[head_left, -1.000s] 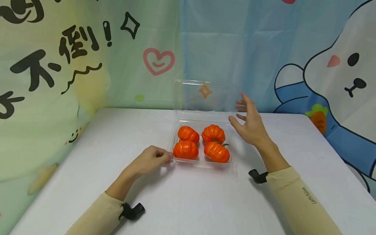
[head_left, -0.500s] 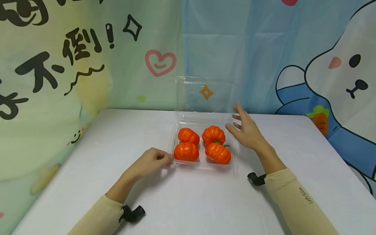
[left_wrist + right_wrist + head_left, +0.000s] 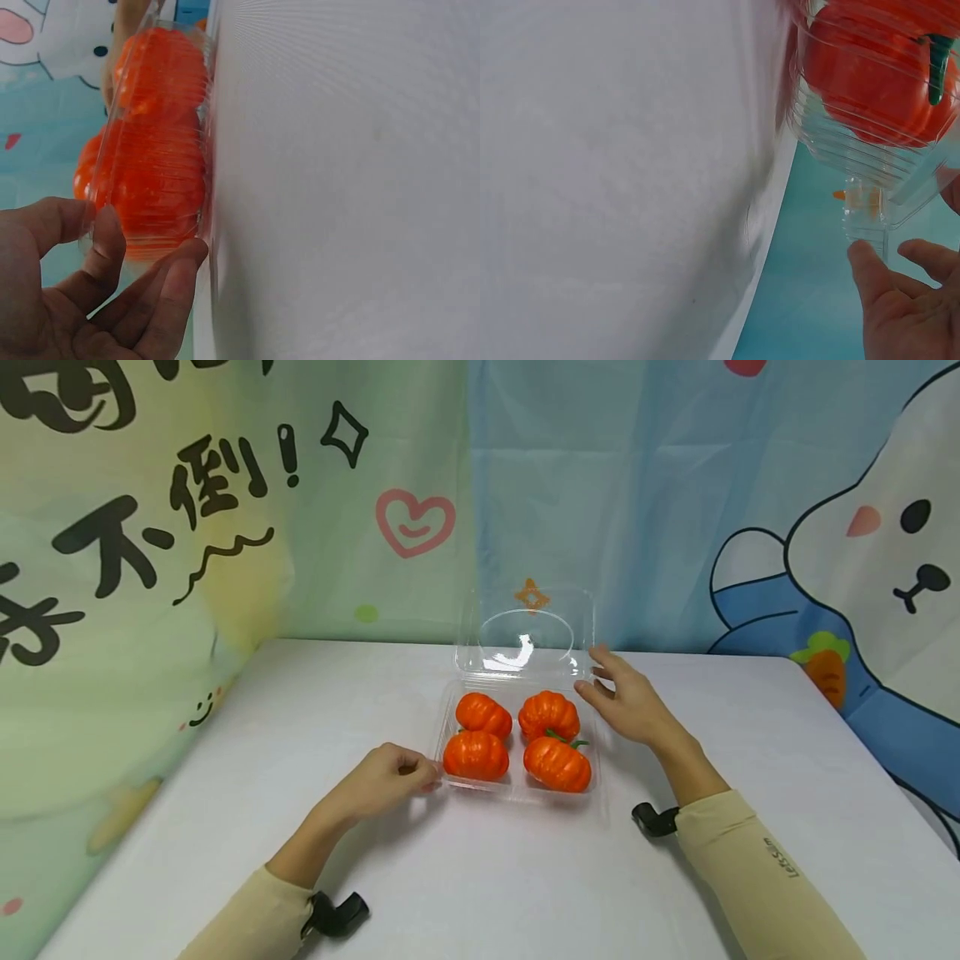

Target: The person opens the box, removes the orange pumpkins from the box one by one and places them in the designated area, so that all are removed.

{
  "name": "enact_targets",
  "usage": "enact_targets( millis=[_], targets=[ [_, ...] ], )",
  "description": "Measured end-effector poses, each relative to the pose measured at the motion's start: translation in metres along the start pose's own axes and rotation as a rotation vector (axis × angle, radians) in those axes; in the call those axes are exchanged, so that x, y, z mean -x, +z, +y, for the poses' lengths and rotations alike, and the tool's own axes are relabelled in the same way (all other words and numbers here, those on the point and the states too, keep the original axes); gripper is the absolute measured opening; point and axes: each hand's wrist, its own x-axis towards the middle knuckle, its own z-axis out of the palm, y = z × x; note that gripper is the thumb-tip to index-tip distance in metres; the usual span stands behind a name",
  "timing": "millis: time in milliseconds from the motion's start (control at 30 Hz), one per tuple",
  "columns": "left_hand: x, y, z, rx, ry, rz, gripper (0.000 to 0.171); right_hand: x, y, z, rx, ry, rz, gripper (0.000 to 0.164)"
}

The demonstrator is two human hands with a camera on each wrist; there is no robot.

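A clear plastic clamshell box (image 3: 513, 793) stands on the table with several orange toy pumpkins (image 3: 476, 755) in its two compartments. Its transparent lid (image 3: 517, 631) is raised at the back, glare on its oval emboss. My left hand (image 3: 390, 777) pinches the box's near left corner; in the left wrist view, thumb and forefinger are at the rim while other fingers (image 3: 176, 292) lie along the lower side. At the far right, my right hand (image 3: 630, 702) has loosely bent fingers close beside the lid's lower right edge. One pumpkin with a green stem (image 3: 939, 67) shows through the box's side.
The box is on a white-covered table (image 3: 480, 877). Behind the far edge hangs a printed cloth backdrop (image 3: 360, 552). Black wrist-mounted pieces stick out at the left sleeve (image 3: 247, 914) and right sleeve (image 3: 757, 860).
The lid has changed tilt: its top edge sits lower and its oval now glares. My right hand has come down and slightly nearer. My left hand keeps its place at the corner.
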Motion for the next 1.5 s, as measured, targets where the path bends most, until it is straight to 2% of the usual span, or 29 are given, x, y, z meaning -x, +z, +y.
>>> enact_targets(
  millis=[200,567,767,967,1100,1233,1500],
  targets=[
    [0.002,0.000,0.001,-0.016,0.010,-0.002,0.029,-0.001,0.000,0.000,0.049,0.034,-0.062,0.076],
    [0.003,-0.001,0.000,-0.016,0.017,-0.010,0.029,-0.001,0.004,0.000,0.076,0.089,-0.114,0.076],
    [0.004,-0.001,0.001,-0.018,0.005,-0.012,0.029,-0.001,0.005,-0.001,0.115,0.087,-0.144,0.074],
    [0.005,-0.003,0.002,-0.024,0.004,-0.024,0.029,0.000,0.003,-0.003,0.171,0.046,-0.138,0.071],
    [0.006,-0.006,0.002,-0.022,0.006,-0.030,0.028,0.000,0.004,-0.005,0.201,-0.009,-0.097,0.067],
    [0.005,-0.007,0.001,-0.009,0.004,-0.041,0.029,0.000,0.005,-0.007,0.181,-0.080,-0.067,0.061],
    [0.004,-0.006,0.000,0.046,-0.023,-0.049,0.035,0.001,0.008,-0.014,0.150,-0.201,-0.080,0.055]
  ],
)
